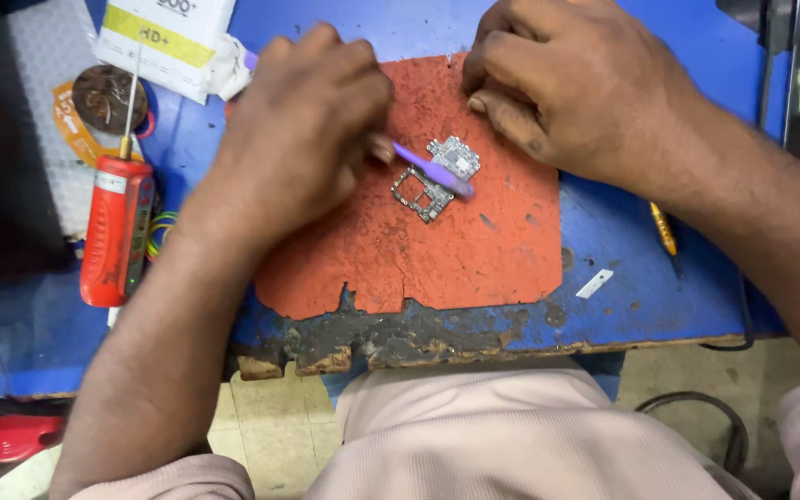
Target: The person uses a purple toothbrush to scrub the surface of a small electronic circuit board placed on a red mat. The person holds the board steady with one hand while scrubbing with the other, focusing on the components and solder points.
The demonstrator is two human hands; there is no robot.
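A small phone circuit board (pixel 437 176) with metal shields lies on a worn orange mat (pixel 418 250). My left hand (pixel 303 130) grips a purple plastic tool (pixel 432 169) whose tip rests across the board. My right hand (pixel 557 83) rests with fingers curled on the mat's far edge, just above and to the right of the board; nothing shows in it.
A red handheld tool with a metal tip (pixel 118 222) lies at the left on the blue bench (pixel 622 306). A white box (pixel 164 37) and a round brown coil (pixel 108 97) sit at the back left. A yellow-handled tool (pixel 664 230) and a small white chip (pixel 594 283) lie at right. The bench's front edge is charred.
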